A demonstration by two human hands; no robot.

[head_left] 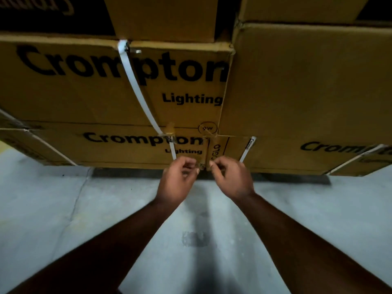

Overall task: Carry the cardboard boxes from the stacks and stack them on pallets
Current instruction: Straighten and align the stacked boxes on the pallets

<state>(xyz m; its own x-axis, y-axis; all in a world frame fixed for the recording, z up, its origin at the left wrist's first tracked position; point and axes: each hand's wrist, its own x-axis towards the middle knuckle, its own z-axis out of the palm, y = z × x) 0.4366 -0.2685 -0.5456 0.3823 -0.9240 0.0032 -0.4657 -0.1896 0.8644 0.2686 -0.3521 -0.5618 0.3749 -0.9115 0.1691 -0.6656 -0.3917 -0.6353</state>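
1. Brown cardboard fills the far half of the view: a stack of boxes printed "Crompton Lighting" in black, standing on a pale grey concrete floor (pixel 53 209).
2. At the left, a large upper box (pixel 74 92) sits on a lower box (pixel 118 149); a white strap (pixel 137 90) runs slantwise down the upper box's face and on over the lower one.
3. Left of centre, the left hand (pixel 177 183) reaches to the bottom edge of the lower box, fingers curled, tips close against the cardboard near the strap's end. Whether they pinch anything I cannot tell.
4. Just beside it, the right hand (pixel 231 181) is held likewise, fingers curled at the foot of a narrow box face (pixel 216 149) marked "GLO"; its grip too is unclear.
5. The two hands are near each other but apart, both bare forearms stretching from the near edge.
6. At the right, a plain-faced large box (pixel 307 81) stands above another low box (pixel 297 153) with a second white strap (pixel 247 149).
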